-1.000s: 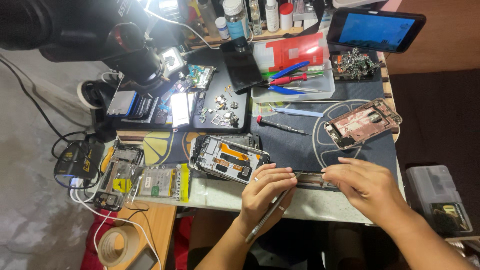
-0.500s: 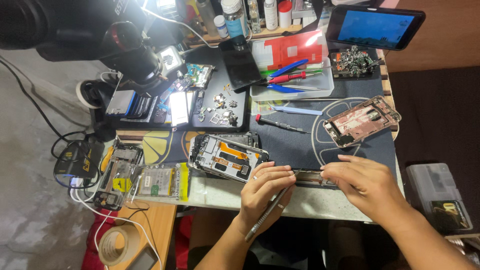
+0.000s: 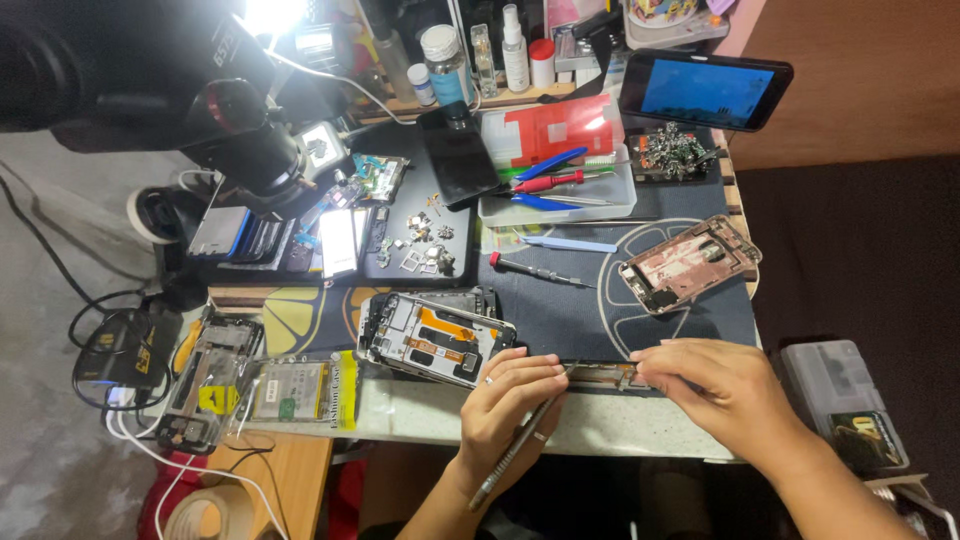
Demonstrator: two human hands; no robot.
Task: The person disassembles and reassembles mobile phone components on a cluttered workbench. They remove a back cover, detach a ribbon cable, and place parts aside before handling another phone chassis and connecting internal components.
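At the worktop's near edge, the left hand (image 3: 515, 400) grips slim metal tweezers (image 3: 515, 450), tips on a narrow circuit board (image 3: 600, 373). The right hand (image 3: 725, 390) pinches that board's other end. An opened phone frame (image 3: 435, 338) lies just beside the left hand.

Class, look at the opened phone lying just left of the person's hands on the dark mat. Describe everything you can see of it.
The opened phone lies flat and slightly tilted on the dark mat, back cover off. Inside its silvery metal frame show grey plates, orange flex strips and small dark parts. Its lower right corner sits next to the left hand, which holds a slim metal tool; whether they touch cannot be told. A second, pinkish phone frame lies apart to the right.
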